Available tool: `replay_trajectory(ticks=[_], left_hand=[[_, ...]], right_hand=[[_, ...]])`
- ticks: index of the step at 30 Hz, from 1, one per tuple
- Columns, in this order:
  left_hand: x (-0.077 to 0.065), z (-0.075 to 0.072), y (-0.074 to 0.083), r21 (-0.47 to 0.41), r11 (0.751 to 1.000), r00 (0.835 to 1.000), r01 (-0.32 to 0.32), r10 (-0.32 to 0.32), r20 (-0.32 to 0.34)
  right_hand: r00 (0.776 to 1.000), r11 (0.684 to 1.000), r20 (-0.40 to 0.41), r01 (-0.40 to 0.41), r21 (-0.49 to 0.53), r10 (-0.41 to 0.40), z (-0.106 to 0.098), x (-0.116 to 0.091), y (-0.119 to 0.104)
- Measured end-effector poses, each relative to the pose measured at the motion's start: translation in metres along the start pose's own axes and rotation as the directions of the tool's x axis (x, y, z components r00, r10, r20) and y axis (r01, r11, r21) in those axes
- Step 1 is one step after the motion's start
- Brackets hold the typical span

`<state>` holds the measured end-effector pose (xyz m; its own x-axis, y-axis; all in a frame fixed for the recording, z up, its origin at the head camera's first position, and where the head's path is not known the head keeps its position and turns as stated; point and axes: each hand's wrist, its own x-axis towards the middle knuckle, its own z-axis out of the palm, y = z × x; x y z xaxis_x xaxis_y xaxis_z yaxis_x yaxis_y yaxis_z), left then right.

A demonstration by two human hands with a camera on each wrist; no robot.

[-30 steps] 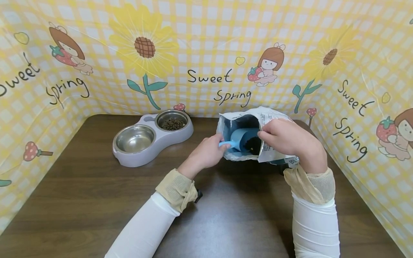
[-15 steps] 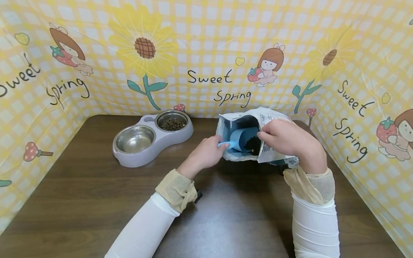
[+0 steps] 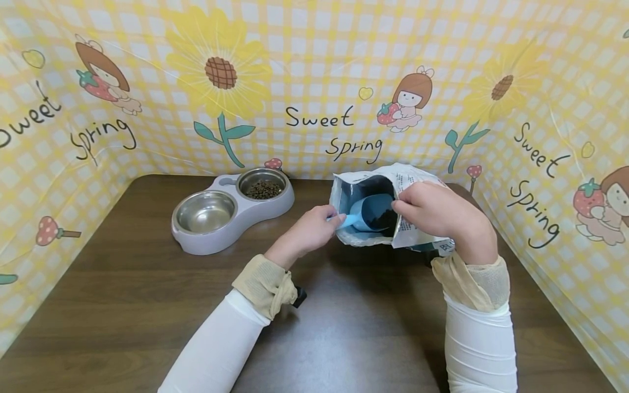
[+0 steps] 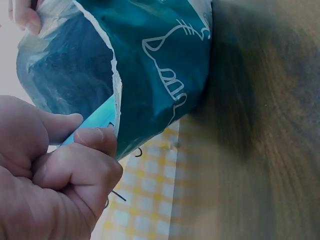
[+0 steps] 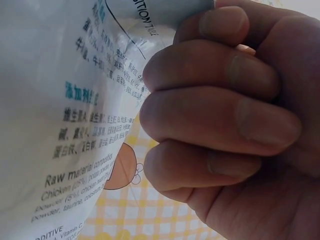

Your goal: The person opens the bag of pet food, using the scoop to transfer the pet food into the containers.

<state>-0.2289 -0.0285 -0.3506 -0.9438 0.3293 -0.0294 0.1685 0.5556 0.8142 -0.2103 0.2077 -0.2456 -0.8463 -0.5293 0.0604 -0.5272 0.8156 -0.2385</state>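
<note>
My left hand (image 3: 314, 230) pinches the handle of a blue scoop (image 3: 360, 214) between thumb and fingers. The scoop's cup lies inside the mouth of a pet food bag (image 3: 417, 232), with dark contents at the cup's far side. My right hand (image 3: 439, 210) grips the bag's opening edge at the right, its fingers curled over the printed white panel in the right wrist view. In the left wrist view the bag's teal side (image 4: 155, 65) bears a white cat outline, and the scoop handle (image 4: 95, 120) runs from my fingers into the opening.
A lilac double bowl stand (image 3: 211, 243) stands at the back left of the wooden table (image 3: 147, 305). Brown kibble (image 3: 263, 189) lies in its rear steel bowl; the front steel bowl (image 3: 205, 212) shows bare metal. A yellow checked cloth (image 3: 314, 82) walls the back and sides.
My left hand has shifted slightly left and down along with the scoop handle, and the scoop's cup has turned to show more of its inside. My right hand stays on the bag.
</note>
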Motion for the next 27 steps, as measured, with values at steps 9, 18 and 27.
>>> replay_trajectory(ticks=[9, 18, 27], left_hand=[[0.001, -0.003, -0.005, -0.197, 0.98, 0.998, 0.039, -0.03, 0.048], [0.001, -0.01, -0.01, -0.266, 0.962, 0.995, 0.061, -0.037, 0.094], [-0.003, -0.019, -0.013, -0.253, 0.958, 0.978, 0.133, -0.085, 0.192]], right_hand=[[1.0, 1.0, 0.026, 0.006, -0.011, -0.006, -0.001, 0.001, 0.003], [1.0, 1.0, 0.005, -0.019, -0.018, 0.019, 0.001, 0.001, 0.004], [1.0, 1.0, 0.017, -0.025, -0.009, 0.025, 0.002, 0.002, 0.004]])
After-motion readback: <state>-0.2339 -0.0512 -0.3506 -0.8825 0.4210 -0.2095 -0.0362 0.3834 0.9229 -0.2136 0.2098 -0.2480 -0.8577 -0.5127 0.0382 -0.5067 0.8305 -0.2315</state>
